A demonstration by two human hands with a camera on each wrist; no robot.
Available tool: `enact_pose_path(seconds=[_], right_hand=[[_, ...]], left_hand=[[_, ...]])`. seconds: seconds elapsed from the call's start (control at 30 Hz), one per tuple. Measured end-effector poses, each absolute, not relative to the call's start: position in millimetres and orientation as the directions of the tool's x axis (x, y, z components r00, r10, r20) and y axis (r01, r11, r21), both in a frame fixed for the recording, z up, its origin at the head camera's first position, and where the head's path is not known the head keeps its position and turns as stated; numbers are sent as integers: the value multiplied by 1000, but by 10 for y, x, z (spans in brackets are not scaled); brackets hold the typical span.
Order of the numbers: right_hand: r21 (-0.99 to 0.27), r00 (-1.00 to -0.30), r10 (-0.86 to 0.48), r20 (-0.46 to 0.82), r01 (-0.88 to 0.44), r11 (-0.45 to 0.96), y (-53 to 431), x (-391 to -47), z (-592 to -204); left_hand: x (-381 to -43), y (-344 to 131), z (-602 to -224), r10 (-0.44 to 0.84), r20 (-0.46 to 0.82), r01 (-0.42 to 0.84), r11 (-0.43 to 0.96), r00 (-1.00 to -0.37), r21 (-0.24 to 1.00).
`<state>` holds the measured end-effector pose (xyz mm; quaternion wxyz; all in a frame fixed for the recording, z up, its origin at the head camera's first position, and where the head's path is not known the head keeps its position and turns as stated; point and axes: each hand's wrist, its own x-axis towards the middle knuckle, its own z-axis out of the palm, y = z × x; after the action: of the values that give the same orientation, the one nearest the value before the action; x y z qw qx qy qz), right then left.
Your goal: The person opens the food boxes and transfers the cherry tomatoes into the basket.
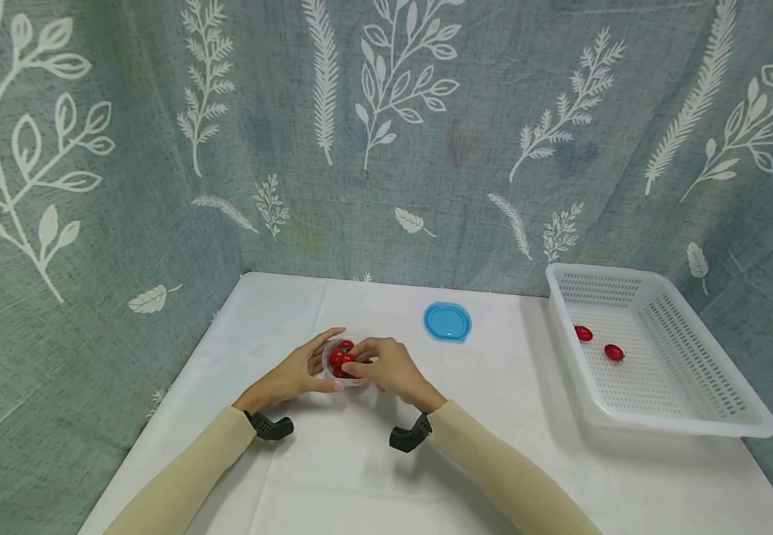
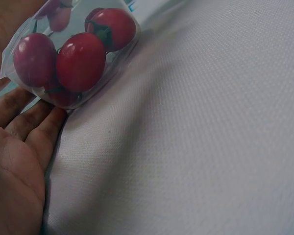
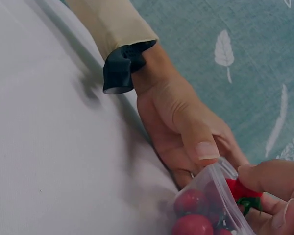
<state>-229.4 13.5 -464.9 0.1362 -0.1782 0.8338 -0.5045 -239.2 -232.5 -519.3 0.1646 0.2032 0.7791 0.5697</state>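
A small clear plastic container (image 1: 357, 383) holding several red cherry tomatoes (image 1: 336, 357) stands on the white cloth. My left hand (image 1: 295, 373) holds it from the left, thumb at the near rim and fingers round the far side. From the right, my right hand (image 1: 392, 369) reaches into the opening. In the right wrist view, the fingertips of that hand (image 3: 279, 183) pinch a red cherry tomato (image 3: 238, 189) with a green stem end. Through the container's wall, the left wrist view shows more tomatoes (image 2: 81, 62) with green tops.
A blue round lid (image 1: 447, 322) lies beyond the right hand. To the right stands a white perforated basket (image 1: 677, 423) with two tomatoes, one near its left wall (image 1: 583, 333) and another (image 1: 614, 353) on its floor. A leaf-patterned curtain (image 1: 360, 223) borders the table.
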Motion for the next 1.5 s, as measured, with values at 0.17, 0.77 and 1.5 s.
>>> enact_pose_path(seconds=[0.17, 0.77, 1.5], right_hand=[[-891, -918, -396, 10, -188, 413, 184, -2320, -4631], [-925, -885, -465, 34, -204, 320, 245, -2299, -4588], [-919, -888, -449, 102, -257, 299, 456, -2345, -4472]], left_hand=[[-2401, -2312, -5179, 508, -20, 135, 267, -861, 954], [-2413, -2306, -5200, 508, -19, 135, 265, -861, 955], [-2413, -2321, -5209, 502, -13, 139, 264, -865, 954]])
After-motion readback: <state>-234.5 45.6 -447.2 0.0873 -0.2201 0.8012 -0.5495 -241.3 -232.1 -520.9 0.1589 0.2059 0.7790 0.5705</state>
